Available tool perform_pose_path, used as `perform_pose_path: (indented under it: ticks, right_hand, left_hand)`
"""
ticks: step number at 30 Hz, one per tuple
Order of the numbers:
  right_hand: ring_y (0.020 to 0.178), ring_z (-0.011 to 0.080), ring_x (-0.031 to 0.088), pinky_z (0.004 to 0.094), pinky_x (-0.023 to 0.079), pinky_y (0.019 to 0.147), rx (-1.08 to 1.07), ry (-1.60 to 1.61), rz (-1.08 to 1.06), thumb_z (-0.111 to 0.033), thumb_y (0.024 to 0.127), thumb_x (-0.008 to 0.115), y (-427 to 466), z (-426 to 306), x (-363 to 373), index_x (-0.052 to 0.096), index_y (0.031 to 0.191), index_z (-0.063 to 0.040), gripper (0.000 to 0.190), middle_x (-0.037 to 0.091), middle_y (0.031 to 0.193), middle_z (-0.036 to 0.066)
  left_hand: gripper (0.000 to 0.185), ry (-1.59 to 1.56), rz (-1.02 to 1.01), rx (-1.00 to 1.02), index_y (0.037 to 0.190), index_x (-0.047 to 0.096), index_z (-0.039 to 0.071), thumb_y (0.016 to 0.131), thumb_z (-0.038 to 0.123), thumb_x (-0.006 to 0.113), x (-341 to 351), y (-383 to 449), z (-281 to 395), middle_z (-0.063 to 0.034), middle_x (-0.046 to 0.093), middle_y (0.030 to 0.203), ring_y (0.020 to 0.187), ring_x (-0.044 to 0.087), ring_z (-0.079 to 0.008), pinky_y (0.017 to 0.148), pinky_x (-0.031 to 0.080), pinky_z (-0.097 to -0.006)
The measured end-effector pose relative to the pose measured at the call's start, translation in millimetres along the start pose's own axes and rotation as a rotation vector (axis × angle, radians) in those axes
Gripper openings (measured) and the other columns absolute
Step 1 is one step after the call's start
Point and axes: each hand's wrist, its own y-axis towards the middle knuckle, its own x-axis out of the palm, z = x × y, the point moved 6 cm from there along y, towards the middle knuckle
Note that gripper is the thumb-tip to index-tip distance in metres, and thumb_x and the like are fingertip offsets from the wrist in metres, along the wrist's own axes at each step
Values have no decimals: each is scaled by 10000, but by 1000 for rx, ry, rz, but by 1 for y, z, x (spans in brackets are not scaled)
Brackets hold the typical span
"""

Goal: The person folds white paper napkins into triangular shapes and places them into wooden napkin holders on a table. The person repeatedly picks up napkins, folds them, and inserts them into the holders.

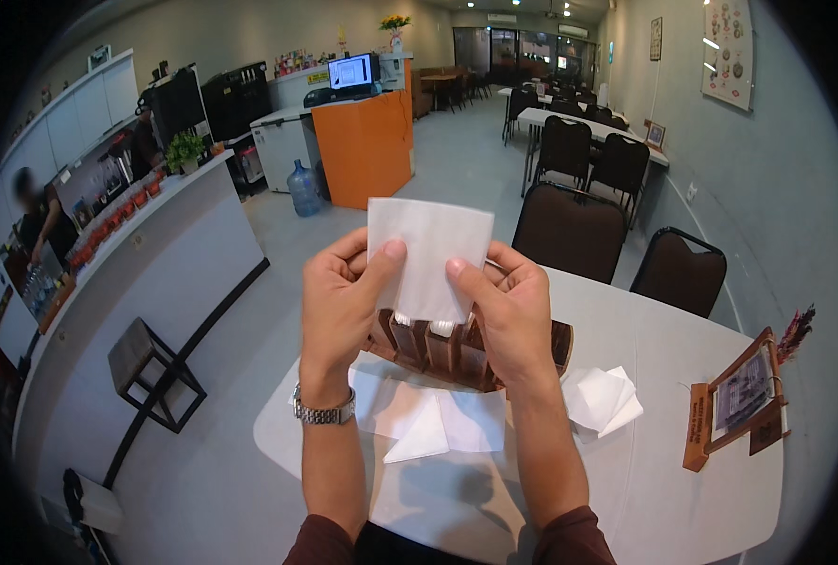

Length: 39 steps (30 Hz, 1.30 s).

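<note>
A white paper napkin, folded to a near square, is held up in front of me above the table. My left hand pinches its left side, thumb on the near face and fingers behind. On the opposite side my right hand grips it the same way. Below and behind the napkin stands a dark wooden holder with compartments, partly hidden by my hands. A napkin folded into a triangle lies on the table over flat white sheets. Right of my right forearm rests a loose pile of folded napkins.
The white table carries a wooden menu stand at its right. Brown chairs stand beyond it. To the left are a stool and a long counter, with a person behind it. A water bottle stands by an orange desk.
</note>
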Motion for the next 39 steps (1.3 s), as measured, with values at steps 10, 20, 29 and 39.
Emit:
perform_pose_path:
  ticks: [10,20,29,39]
  right_hand:
    - [996,150,623,276,515,864,-49,295,136,-72,944,570,-3,26,15,447,1319,66,418,621,1143,138]
    - [1150,208,562,357,456,1010,-133,325,111,-53,974,492,-4,21,19,378,1407,42,458,553,1269,172]
    - [1214,228,518,380,395,1071,-232,328,71,-46,984,440,-6,12,17,330,1429,52,468,511,1323,191]
    - [1262,245,477,371,372,1082,-282,391,71,5,955,392,-7,10,15,284,1445,45,504,461,1376,209]
  left_hand:
    - [266,153,281,234,1093,633,-96,900,85,662,2,-2,4,-106,709,914,798,645,-90,681,517,-217]
    - [362,496,263,451,1196,646,19,837,27,688,8,-4,2,-136,722,916,757,669,-108,667,519,-243]
    - [505,770,55,836,1249,636,114,767,-37,650,27,-8,5,-115,617,1270,1129,621,-295,854,539,-339]
    - [469,908,-49,945,1193,660,84,731,5,650,40,-15,11,-100,615,1278,1224,546,-350,880,538,-393]
